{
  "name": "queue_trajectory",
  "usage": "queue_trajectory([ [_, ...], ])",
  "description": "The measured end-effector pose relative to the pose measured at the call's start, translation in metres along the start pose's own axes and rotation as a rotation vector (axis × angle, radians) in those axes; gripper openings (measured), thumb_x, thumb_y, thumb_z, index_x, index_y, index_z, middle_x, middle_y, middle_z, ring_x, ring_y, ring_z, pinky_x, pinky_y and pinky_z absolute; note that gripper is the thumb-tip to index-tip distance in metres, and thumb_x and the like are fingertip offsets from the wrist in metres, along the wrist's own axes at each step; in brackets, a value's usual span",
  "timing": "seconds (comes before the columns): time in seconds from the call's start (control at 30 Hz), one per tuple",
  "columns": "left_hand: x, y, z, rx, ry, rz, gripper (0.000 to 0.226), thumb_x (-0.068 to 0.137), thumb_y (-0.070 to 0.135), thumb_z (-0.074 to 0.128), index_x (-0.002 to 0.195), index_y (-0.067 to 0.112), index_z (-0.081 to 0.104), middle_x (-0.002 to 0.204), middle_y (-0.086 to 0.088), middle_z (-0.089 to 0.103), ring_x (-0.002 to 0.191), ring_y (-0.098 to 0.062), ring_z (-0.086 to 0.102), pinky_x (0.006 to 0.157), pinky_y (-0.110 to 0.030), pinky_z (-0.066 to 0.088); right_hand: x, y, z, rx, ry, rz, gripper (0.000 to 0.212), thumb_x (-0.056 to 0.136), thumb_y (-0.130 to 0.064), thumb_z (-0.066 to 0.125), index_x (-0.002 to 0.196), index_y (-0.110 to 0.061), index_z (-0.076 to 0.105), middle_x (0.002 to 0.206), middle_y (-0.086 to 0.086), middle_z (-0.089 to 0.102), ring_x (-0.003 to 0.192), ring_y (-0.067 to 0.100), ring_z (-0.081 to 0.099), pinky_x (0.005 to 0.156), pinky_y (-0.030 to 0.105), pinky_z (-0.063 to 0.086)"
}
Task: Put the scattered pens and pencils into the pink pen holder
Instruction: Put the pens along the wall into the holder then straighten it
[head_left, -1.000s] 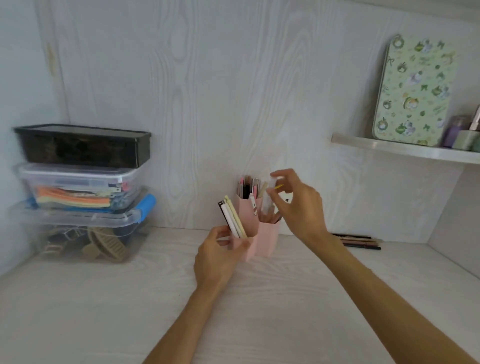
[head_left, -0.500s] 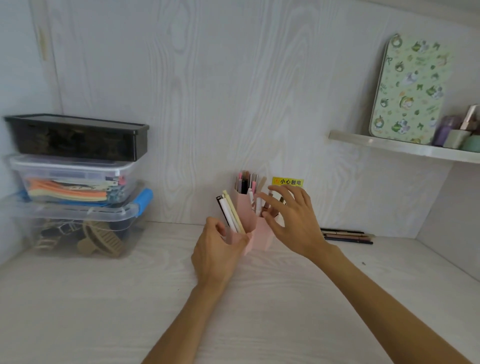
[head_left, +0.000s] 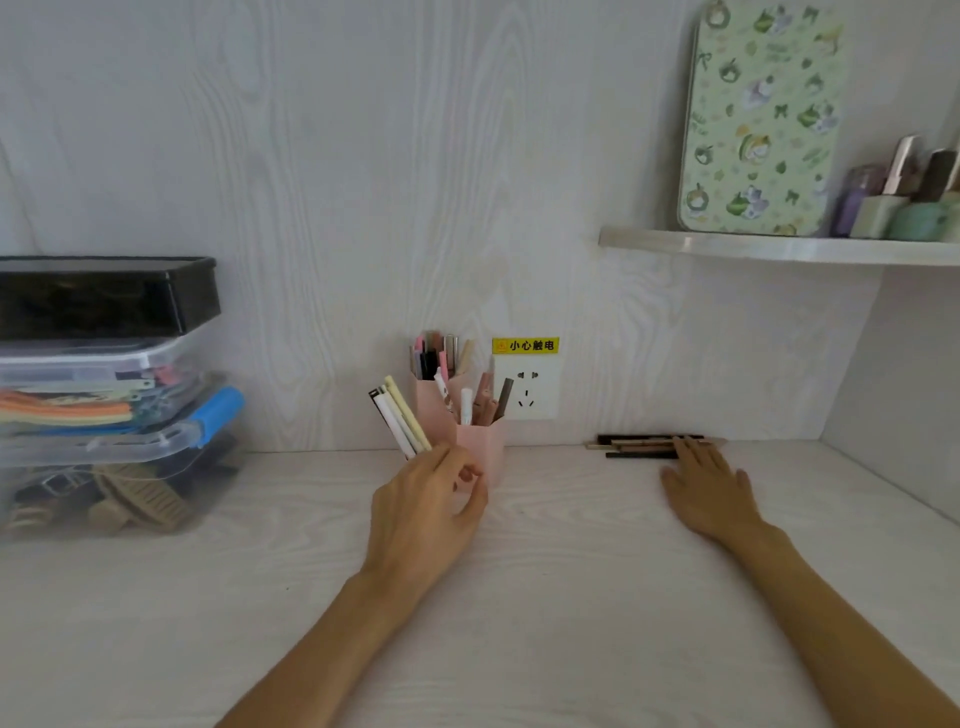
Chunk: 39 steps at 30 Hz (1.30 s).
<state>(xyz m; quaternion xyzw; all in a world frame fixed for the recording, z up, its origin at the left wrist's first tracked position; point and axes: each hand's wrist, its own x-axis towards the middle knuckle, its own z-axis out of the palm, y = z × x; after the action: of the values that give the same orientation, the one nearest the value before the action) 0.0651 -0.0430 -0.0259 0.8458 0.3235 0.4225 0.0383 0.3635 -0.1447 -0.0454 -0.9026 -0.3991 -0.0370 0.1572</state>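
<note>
Right hand (head_left: 709, 491) gone from the pink pen holder (head_left: 480, 449) since a second ago and now laid out to the right, fingers straight, lightly spread, tips touching the loose pens and pencils (head_left: 647, 446) against the wall foot; nothing gripped yet. Left hand (head_left: 426, 514) kept at the holder's near left side, thumb and fingers curled around a small bundle of pale pens (head_left: 400, 418) that slants up and to the left above the knuckles; whether also bracing the holder, cannot tell. Task well along: back and front compartments already bristling with pens, the bundle at the left fingers not yet dropped in, a short row of dark and tan sticks just past the right fingertips still to collect. No other strays visible on the desk (head_left: 545, 597). Open desk between the two hands and toward the wrists, so a clear sweep back from the row to the holder. Wall directly behind the right fingertips, so little room to scoop from behind; a drag toward the palm probably easier. Wall socket (head_left: 527, 387) just behind the holder, shelf (head_left: 779, 249) well above the right fingers, stacked storage boxes (head_left: 104, 395) far left of the left fingers.
</note>
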Motion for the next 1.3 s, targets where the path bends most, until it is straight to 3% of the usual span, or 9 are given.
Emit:
queue_trajectory([
  [0.07,0.004,0.015,0.012,-0.015,-0.058,0.086,0.004,0.084,0.028,0.063,0.088,0.028,0.063,0.084,0.016,0.063,0.073,-0.001,0.055,0.056,-0.021,0.048,0.004,0.001,0.003,0.004,-0.066,0.002,0.052,0.099,-0.031,0.025,0.148,-0.021,0.011,0.159,-0.002,0.008,0.146,0.020,0.007,0.116,0.048,0.010],
  [0.17,0.019,0.039,0.045,-0.093,-0.200,0.128,0.019,0.091,0.022,0.055,0.108,0.025,0.063,0.109,0.011,0.065,0.097,-0.005,0.057,0.082,-0.023,0.048,0.004,0.001,0.002,0.019,-0.042,-0.033,0.052,0.099,-0.029,0.026,0.148,-0.027,0.010,0.157,-0.002,0.016,0.144,0.024,0.012,0.114,0.047,0.015],
  [0.27,0.037,0.063,0.085,-0.130,-0.379,0.028,0.039,0.096,0.021,0.045,0.135,0.020,0.045,0.139,0.002,0.048,0.128,-0.015,0.041,0.104,-0.030,0.037,0.001,0.003,0.001,-0.015,0.007,-0.090,0.053,0.098,-0.028,0.029,0.148,-0.029,0.012,0.151,0.004,0.024,0.137,0.027,0.020,0.109,0.043,0.022],
  [0.4,0.059,0.080,0.125,-0.018,-0.535,-0.054,0.051,0.099,0.019,0.033,0.148,0.014,0.020,0.155,-0.003,0.023,0.141,-0.021,0.020,0.112,-0.036,0.023,0.001,0.001,0.003,-0.021,0.014,-0.132,0.046,0.098,-0.030,0.027,0.145,-0.032,0.025,0.155,0.002,0.017,0.139,0.026,0.017,0.110,0.042,0.019],
  [0.6,0.066,0.079,0.149,0.035,-0.418,-0.079,0.041,0.096,0.015,0.037,0.136,0.022,0.042,0.138,0.000,0.047,0.126,-0.022,0.039,0.100,-0.034,0.032,0.002,0.000,0.007,0.044,0.082,-0.244,0.038,0.099,-0.026,0.028,0.135,-0.032,0.038,0.138,-0.005,0.044,0.130,0.020,0.032,0.113,0.044,0.009],
  [0.8,0.067,0.071,0.127,0.007,-0.385,-0.168,0.025,0.090,0.031,0.056,0.112,0.023,0.067,0.112,-0.001,0.068,0.108,-0.023,0.057,0.088,-0.033,0.046,0.003,-0.015,0.004,0.026,0.122,-0.347,0.030,0.095,-0.029,0.041,0.121,-0.033,0.056,0.121,-0.005,0.055,0.119,0.020,0.043,0.110,0.041,0.018],
  [1.03,0.044,0.056,0.085,-0.104,-0.426,-0.186,0.020,0.082,0.037,0.069,0.099,0.026,0.069,0.099,0.012,0.070,0.088,-0.007,0.062,0.078,-0.026,0.050,-0.007,-0.025,0.002,0.094,0.115,-0.413,0.024,0.089,-0.015,0.044,0.106,-0.024,0.058,0.111,-0.005,0.058,0.110,0.019,0.048,0.103,0.034,0.025],
  [1.17,0.035,0.053,0.061,-0.148,-0.298,-0.161,0.015,0.086,0.035,0.065,0.097,0.027,0.071,0.093,0.013,0.071,0.077,0.000,0.060,0.068,-0.021,0.047,-0.018,-0.040,0.004,0.105,0.076,-0.387,0.026,0.091,-0.033,0.041,0.109,-0.025,0.058,0.115,-0.004,0.057,0.114,0.021,0.046,0.105,0.041,0.026],
  [1.3,0.042,0.060,0.024,-0.177,-0.074,-0.090,0.011,0.086,0.039,0.064,0.091,0.033,0.071,0.077,0.021,0.065,0.069,0.005,0.060,0.061,-0.021,0.050,-0.022,-0.045,0.004,0.092,0.139,-0.509,0.025,0.091,-0.037,0.047,0.111,-0.036,0.063,0.117,-0.010,0.057,0.117,0.013,0.045,0.108,0.035,0.023],
])
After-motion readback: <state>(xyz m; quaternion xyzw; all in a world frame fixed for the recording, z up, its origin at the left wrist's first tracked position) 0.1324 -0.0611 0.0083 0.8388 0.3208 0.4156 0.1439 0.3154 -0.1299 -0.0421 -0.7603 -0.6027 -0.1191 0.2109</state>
